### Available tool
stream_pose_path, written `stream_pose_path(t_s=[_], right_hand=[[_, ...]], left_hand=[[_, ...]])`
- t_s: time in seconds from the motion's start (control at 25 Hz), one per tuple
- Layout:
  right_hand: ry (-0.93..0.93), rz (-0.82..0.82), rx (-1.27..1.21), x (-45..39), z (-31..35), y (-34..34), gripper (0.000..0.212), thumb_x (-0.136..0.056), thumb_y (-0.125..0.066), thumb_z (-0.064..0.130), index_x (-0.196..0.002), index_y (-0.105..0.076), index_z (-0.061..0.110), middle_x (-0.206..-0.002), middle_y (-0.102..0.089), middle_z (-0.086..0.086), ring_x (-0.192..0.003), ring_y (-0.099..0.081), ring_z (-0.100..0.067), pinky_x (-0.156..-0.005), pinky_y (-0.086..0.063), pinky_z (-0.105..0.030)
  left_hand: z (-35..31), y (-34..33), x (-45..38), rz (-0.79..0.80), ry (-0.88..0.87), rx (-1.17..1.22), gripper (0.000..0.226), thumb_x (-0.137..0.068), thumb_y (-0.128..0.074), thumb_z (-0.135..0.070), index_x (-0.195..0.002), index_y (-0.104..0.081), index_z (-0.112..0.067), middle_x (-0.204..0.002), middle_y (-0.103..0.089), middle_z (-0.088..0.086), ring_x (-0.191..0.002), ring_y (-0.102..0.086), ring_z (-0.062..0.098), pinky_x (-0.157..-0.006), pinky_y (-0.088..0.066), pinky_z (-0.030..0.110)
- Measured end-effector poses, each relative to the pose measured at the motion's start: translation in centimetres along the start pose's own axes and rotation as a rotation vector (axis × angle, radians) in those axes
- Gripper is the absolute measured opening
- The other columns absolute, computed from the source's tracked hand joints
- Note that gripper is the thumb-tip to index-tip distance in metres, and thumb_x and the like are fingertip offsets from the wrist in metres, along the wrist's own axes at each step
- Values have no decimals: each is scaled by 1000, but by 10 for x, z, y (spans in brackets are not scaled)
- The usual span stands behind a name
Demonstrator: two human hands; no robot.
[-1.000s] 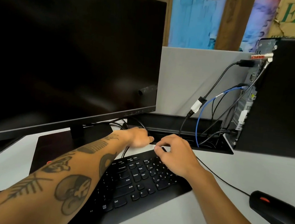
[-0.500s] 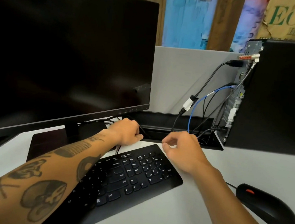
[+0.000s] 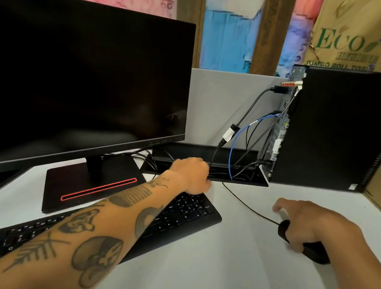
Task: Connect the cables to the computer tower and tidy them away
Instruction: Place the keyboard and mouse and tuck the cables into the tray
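Gripping the mouse (image 3: 311,249), right hand (image 3: 307,223); left hand (image 3: 190,173) curled.

Blk monitor (image 3: 80,78), keyboard (image 3: 175,217), tower (image 3: 345,129); blue cable (image 3: 233,147); white desk (image 3: 216,279).

Black computer tower (image 3: 345,129) upright at the table's back right, rear ports facing left. Several cables plugged into its rear: black cable (image 3: 252,108) with white tag, blue cable (image 3: 233,147), other thin dark ones, all dropping into the open black cable tray (image 3: 260,183) at tower's foot. Thin black mouse cable (image 3: 246,205) runs from tray across table.
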State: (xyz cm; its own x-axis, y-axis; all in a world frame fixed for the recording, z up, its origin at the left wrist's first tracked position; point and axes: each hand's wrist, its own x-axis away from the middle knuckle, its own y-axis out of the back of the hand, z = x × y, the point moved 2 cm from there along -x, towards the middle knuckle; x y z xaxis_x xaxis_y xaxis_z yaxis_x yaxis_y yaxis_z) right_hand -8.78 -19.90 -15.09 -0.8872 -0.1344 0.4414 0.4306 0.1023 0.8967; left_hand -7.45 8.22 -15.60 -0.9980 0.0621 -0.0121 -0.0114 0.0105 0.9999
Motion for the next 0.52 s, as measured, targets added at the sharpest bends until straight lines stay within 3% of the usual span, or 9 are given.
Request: stream_pose_path(t_s=[0.08, 0.16, 0.28, 0.36, 0.52], right_hand=[[82, -174, -167, -6, 5, -3, 80, -61, -76, 20, -132, -47, 41, -115, -48, 5, -101, -56, -21, -74, -54, -32], [217, -405, -328, -15, 24, -6, 61, -64, -79, 33, -120, -55, 37, -114, -54, 4, -102, -57, -21, -80, -53, -34], [346, -713, -424, -26, 74, -14, 35, -83, -77, 39, -112, -60, 32, -112, -54, 6, -100, -59, -20, -82, -52, -33], [376, -808, -495, -38, 99, -22, 30, -87, -74, 44, -113, -64, 32, -113, -54, 9, -97, -60, -16, -83, -55, -34], [489, -814, -651, -63, 113, -38, 32, -86, -76, 51, -111, -76, 30, -110, -59, 14, -97, -61, -7, -85, -55, -27]], left_hand=[[-13, -7, -1, -24, -28, 85, 27, -97, -55, -40, -106, -72, -22, -114, -66, 0, -102, -65, 26, -92, -55, 50], [-15, -15, -4, -62, 2, 256, 20, -98, -54, -28, -105, -72, -23, -107, -71, 0, -98, -67, 26, -88, -59, 48], [4, -21, -8, -232, 34, 390, 26, -101, -51, -16, -117, -71, -19, -115, -72, 4, -106, -67, 27, -94, -57, 43], [23, -23, -11, -311, 29, 512, 28, -105, -51, -13, -126, -69, -16, -123, -71, 4, -114, -67, 22, -102, -54, 36], [42, -27, -15, -146, -14, 728, 32, -100, -67, -11, -131, -69, -17, -137, -68, 2, -132, -61, 12, -106, -41, 17]])
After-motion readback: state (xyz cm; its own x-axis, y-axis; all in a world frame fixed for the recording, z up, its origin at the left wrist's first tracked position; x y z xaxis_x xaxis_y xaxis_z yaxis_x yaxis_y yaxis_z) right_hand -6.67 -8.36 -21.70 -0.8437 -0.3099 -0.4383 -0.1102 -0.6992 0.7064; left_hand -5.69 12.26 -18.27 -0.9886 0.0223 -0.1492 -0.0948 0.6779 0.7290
